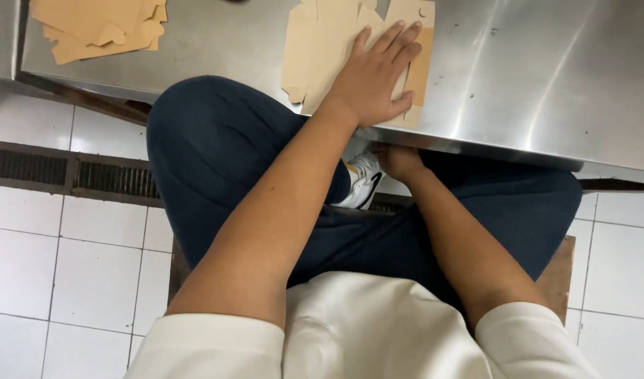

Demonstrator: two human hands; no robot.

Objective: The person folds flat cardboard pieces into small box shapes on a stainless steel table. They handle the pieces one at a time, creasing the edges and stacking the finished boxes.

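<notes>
My left hand (375, 76) lies flat, fingers spread, on a stack of flat tan cardboard box blanks (320, 49) near the front edge of a steel table (533, 70). My right hand (401, 160) reaches under the table's edge; its fingers are hidden there, beside a white and black shoe (362, 184). I sit with legs crossed in dark blue trousers (209, 147).
A second pile of tan cardboard blanks (97, 27) lies at the table's far left. Below are white floor tiles (69, 281) and a dark drain grate (62, 172). A wooden stool (557, 270) shows under my legs.
</notes>
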